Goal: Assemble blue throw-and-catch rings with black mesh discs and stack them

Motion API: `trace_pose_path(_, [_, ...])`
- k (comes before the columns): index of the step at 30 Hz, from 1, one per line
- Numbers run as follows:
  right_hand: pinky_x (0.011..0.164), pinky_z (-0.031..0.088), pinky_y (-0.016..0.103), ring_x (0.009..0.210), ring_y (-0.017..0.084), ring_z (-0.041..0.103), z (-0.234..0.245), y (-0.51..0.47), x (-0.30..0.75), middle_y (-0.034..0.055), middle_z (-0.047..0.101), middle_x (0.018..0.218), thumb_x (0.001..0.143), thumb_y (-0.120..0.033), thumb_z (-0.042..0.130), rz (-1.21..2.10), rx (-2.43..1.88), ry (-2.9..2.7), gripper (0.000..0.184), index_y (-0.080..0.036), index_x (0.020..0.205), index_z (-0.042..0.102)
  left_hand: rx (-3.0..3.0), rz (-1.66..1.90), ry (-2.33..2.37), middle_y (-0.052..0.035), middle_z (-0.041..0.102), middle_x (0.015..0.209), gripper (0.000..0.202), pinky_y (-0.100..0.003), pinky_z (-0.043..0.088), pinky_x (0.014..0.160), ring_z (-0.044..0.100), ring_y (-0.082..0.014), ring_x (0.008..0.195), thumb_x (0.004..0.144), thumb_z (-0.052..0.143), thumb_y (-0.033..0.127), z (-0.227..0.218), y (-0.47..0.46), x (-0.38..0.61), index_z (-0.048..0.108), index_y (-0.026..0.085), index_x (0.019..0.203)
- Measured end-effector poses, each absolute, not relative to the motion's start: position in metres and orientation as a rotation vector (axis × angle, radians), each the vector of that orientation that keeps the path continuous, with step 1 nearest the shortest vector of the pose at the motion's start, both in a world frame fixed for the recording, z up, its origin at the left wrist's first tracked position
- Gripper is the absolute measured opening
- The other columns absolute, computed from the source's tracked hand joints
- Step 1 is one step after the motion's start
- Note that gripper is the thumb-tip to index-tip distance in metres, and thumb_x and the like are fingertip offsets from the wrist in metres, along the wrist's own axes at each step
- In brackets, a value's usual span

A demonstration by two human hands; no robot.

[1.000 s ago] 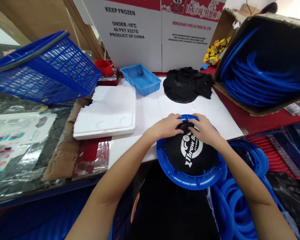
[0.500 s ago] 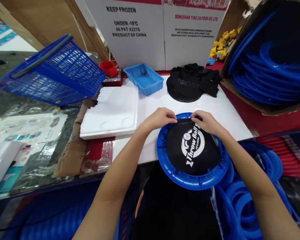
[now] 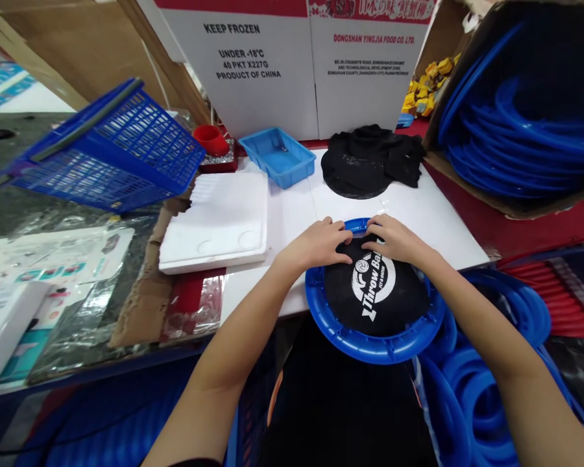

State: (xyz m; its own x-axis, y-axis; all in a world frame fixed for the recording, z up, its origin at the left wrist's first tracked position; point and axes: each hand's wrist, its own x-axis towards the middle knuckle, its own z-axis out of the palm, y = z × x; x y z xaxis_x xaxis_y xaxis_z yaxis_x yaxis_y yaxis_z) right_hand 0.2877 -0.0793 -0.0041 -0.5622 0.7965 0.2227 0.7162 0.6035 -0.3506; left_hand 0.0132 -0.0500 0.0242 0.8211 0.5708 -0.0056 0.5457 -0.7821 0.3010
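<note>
A blue plastic ring (image 3: 374, 348) with a black mesh disc (image 3: 394, 311) inside it is propped at the table's front edge, close to my body. White "Throw Ball" lettering shows on the mesh. My left hand (image 3: 327, 245) grips the far rim at its left part, fingers curled over the ring and thumb lying on the mesh. To its right, my right hand (image 3: 393, 239) holds the same far rim in a similar way, thumb on the mesh. Both hands hide parts of the rim and the mesh edge under them. Beyond lie loose black mesh pieces (image 3: 357, 172).
A light blue tray (image 3: 292, 174) and a white foam block (image 3: 214, 237) stand on the table, with a blue basket (image 3: 141, 146) and a red cup (image 3: 211, 140) at left. A carton of blue rings (image 3: 520, 155) stands right; more rings (image 3: 477, 389) are stacked below.
My thumbs have come down onto the mesh and my fingers now bend over the far rim, where before the fingertips were pinched at the mesh's edge. The ring stays almost in place.
</note>
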Motion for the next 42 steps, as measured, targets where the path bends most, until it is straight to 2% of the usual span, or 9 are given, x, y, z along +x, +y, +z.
trace_pose_path(5, [0.097,0.051,0.042,0.102,0.026,0.068,0.001,-0.076,0.291,0.0078,0.075,0.107,0.093,-0.031,0.072,0.596,-1.278,-2.233,0.01,-0.021,0.096,0.07,2.701,0.105,0.853,-0.0122,0.072,0.113,0.057,-0.038,0.046,0.087,0.06,-0.0337,0.105,0.08,0.086,0.063,0.026,-0.052,0.014,0.07,0.021,0.115])
trace_pose_path(11, [0.089,0.049,0.036,0.092,0.023,0.069,0.009,-0.07,0.293,0.0032,0.078,0.096,0.093,-0.036,0.069,0.756,-1.377,-2.048,0.016,-0.021,0.095,0.075,2.643,0.169,0.833,-0.0126,0.073,0.116,0.071,-0.037,0.046,0.089,0.061,-0.0347,0.108,0.072,0.092,0.063,0.024,-0.047,0.012,0.069,0.022,0.125])
trace_pose_path(13, [0.089,0.048,0.036,0.091,0.022,0.067,0.011,-0.069,0.293,0.0022,0.076,0.093,0.094,-0.037,0.066,0.769,-1.364,-2.048,0.018,-0.021,0.096,0.075,2.622,0.186,0.84,-0.0127,0.074,0.115,0.067,-0.038,0.046,0.091,0.062,-0.0345,0.108,0.077,0.086,0.068,0.024,-0.047,0.013,0.071,0.022,0.123])
trace_pose_path(15, [0.089,0.048,0.036,0.092,0.022,0.065,0.012,-0.067,0.294,0.0019,0.074,0.093,0.095,-0.038,0.064,0.787,-1.356,-2.047,0.02,-0.022,0.096,0.074,2.6,0.227,0.848,-0.0119,0.075,0.11,0.055,-0.039,0.046,0.093,0.062,-0.0328,0.106,0.09,0.072,0.07,0.023,-0.046,0.015,0.074,0.022,0.117])
trace_pose_path(18, [0.089,0.048,0.036,0.091,0.022,0.063,0.013,-0.063,0.296,0.0018,0.073,0.092,0.095,-0.041,0.062,0.796,-1.36,-2.061,0.022,-0.022,0.095,0.073,2.525,0.296,0.829,-0.0101,0.074,0.101,0.04,-0.039,0.046,0.092,0.064,-0.0284,0.1,0.104,0.054,0.054,0.021,-0.04,0.015,0.077,0.022,0.103])
trace_pose_path(25, [0.085,0.047,0.035,0.089,0.022,0.062,0.017,-0.055,0.297,0.0023,0.072,0.091,0.094,-0.042,0.062,0.867,-1.382,-2.077,0.024,-0.021,0.093,0.074,1.969,0.377,0.94,-0.0037,0.075,0.081,0.028,-0.032,0.048,0.073,0.064,-0.0196,0.078,0.079,0.081,0.047,0.016,-0.021,0.005,0.078,0.019,0.083])
trace_pose_path(33, [0.082,0.046,0.034,0.084,0.021,0.063,0.018,-0.052,0.296,0.0027,0.073,0.087,0.092,-0.037,0.064,0.839,-1.442,-2.092,0.022,-0.02,0.092,0.077,1.882,0.442,0.906,-0.0058,0.081,0.088,0.025,-0.036,0.054,0.084,0.07,-0.0197,0.083,0.08,0.08,0.041,0.016,-0.019,0.001,0.083,0.018,0.089])
trace_pose_path(37, [0.084,0.046,0.036,0.086,0.022,0.064,0.022,-0.05,0.293,0.0044,0.075,0.09,0.094,-0.029,0.058,0.743,-1.51,-2.165,0.022,-0.02,0.09,0.078,1.865,0.467,0.972,-0.0072,0.083,0.091,0.021,-0.037,0.056,0.089,0.073,-0.0209,0.085,0.078,0.083,0.036,0.013,-0.017,0.0,0.085,0.018,0.088])
trace_pose_path(42, [0.085,0.046,0.036,0.088,0.024,0.066,0.029,-0.037,0.293,0.0051,0.076,0.088,0.093,-0.022,0.061,0.768,-1.517,-2.299,0.018,-0.02,0.088,0.078,1.717,0.529,0.991,-0.0078,0.082,0.088,0.024,-0.034,0.056,0.081,0.071,-0.0189,0.08,0.072,0.089,0.029,0.01,-0.017,0.002,0.084,0.016,0.092])
